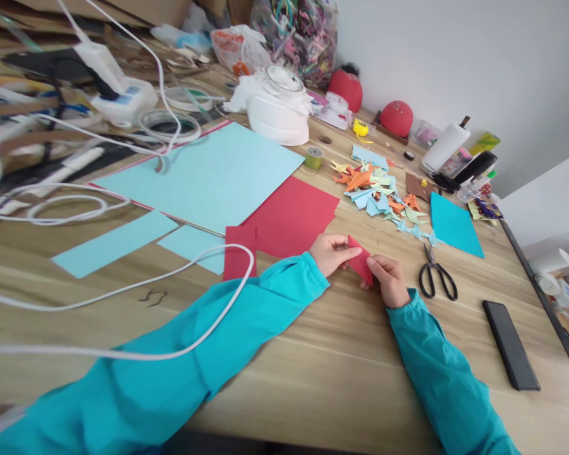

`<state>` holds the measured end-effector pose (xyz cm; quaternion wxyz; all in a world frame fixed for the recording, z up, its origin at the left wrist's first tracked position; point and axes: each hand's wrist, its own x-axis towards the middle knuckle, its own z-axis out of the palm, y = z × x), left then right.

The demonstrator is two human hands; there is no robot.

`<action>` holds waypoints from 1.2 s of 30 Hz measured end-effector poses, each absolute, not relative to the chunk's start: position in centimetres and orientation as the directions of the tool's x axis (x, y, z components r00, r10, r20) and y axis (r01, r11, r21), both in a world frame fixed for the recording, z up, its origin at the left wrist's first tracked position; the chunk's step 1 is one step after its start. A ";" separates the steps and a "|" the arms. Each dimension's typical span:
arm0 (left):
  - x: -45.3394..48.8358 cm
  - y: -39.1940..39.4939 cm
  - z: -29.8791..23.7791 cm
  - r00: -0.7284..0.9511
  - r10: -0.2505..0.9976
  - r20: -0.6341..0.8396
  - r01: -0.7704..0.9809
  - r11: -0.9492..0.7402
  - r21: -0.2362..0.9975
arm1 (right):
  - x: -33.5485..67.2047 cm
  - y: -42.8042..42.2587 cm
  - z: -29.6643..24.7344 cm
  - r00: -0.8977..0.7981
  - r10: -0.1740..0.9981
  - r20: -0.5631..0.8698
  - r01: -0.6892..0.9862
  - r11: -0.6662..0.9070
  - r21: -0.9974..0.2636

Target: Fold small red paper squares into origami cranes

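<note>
Between my two hands is a small folded piece of red paper (pixel 359 259), held just above the wooden table. My left hand (pixel 332 254) pinches its upper left side with thumb and fingers. At its lower right edge my right hand (pixel 387 278) grips it the same way; some fingertips of both hands are hidden behind the paper. Larger red sheets (pixel 294 218) lie just behind my left hand, and a narrow red strip (pixel 239 243) lies to its left. Beyond my hands is a pile of small folded paper figures (pixel 372 193) in orange, blue and yellow.
Black-handled scissors (pixel 437 277) and a dark phone (pixel 511 344) lie to the right. A large light blue sheet (pixel 203 174) covers the left middle. A white cable (pixel 222 316) loops across over my left sleeve. A bright blue sheet (pixel 455 224) lies at the right.
</note>
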<state>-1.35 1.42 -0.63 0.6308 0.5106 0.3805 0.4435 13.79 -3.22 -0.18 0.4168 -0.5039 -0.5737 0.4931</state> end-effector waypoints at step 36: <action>-1.3 1.4 -0.1 0.361 0.924 -0.127 -0.185 0.205 0.961 | 14.3 -3.0 -1.3 -0.034 0.999 -0.002 0.107 0.002 -0.994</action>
